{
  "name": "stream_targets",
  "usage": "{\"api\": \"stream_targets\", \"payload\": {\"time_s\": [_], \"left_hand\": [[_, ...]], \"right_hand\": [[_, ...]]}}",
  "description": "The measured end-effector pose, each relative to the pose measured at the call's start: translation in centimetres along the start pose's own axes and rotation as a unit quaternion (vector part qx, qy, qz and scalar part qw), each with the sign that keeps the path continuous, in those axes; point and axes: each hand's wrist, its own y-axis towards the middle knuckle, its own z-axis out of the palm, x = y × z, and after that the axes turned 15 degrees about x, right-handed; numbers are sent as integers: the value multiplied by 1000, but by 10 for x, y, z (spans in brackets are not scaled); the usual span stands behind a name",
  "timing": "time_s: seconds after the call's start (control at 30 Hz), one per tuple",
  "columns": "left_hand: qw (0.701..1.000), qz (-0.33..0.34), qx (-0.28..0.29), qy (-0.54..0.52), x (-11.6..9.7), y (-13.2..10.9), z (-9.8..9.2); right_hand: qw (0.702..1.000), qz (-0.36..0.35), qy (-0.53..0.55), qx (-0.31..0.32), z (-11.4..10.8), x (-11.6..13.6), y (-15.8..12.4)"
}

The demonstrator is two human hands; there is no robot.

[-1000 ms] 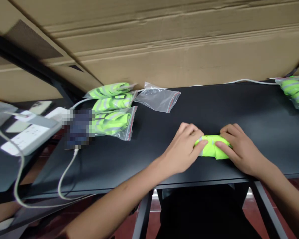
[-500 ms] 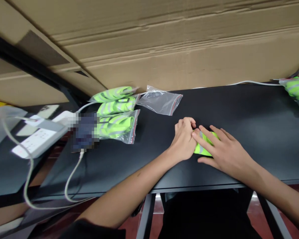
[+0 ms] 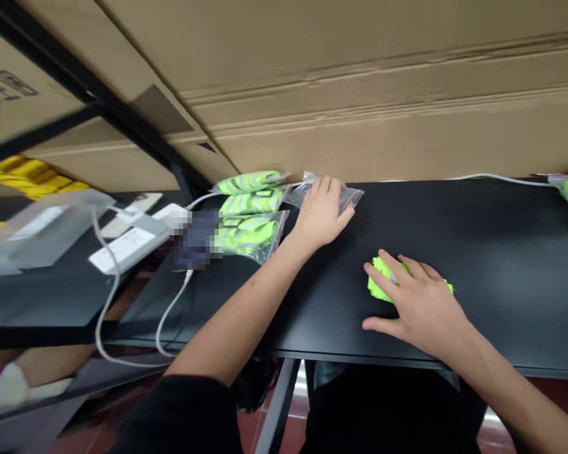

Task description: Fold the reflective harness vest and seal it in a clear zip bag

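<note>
You have bagged bundles (image 3: 255, 236), one unbagged roll (image 3: 377, 287) under spread right hand (image 3: 421, 302), clear bag (image 3: 354, 197) under left hand (image 3: 322, 211), its grip unclear.

L hand (image 3: 320, 214) at clr bag (image 3: 353, 197) | R hand (image 3: 421, 306) spread o/ neon bndl (image 3: 383, 268)

Neon-yellow cloth (image 3: 376, 291), apparently grey-banded, clear bag (image 3: 352, 197), grey-striped lime bundles (image 3: 252, 234), black tabletop (image 3: 511, 271)
</note>
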Motion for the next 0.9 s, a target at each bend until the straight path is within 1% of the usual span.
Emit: {"api": "stream_targets", "payload": {"time_s": [0.07, 0.13, 0.17, 0.2, 0.27, 0.33, 0.4, 0.47, 0.57, 0.7, 0.8, 0.9], "left_hand": [[994, -46, 67, 79, 10, 12, -2], [982, -81, 141, 97, 14, 17, 3], [977, -85, 171, 95, 13, 17, 7], [974, -81, 193, 90, 9, 14, 10], [971, -57, 217, 81, -1, 2, 14], [965, -33, 249, 69, -15, -15, 13], [958, 6, 280, 64, -28, -29, 7], [958, 54, 274, 69, -37, -36, 2], [962, 106, 246, 59, -42, -36, 3], [956, 107, 273, 20, -39, -28, 14], [958, 120, 260, 20, -34, -28, 14], [956, 135, 258, 29, -32, -33, 7]], "right_hand": [[1000, -14, 7, -2, 0, -4, -8], [1000, -25, 8, -12, 2, -5, -20], [999, -30, 9, -18, 4, -5, -27], [999, -36, 8, -26, 5, -5, -35], [998, -50, 0, -38, 9, -4, -52], [997, -63, -21, -42, 10, -5, -67], [995, -83, -43, -43, 10, -8, -79], [991, -117, -52, -44, 8, -13, -88], [984, -164, -39, -65, 5, -20, -96], [979, -178, 2, -103, 4, -29, -98], [973, -168, 110, -114, 4, -36, -97], [954, -136, 241, -112, 1, -41, -95]]}}
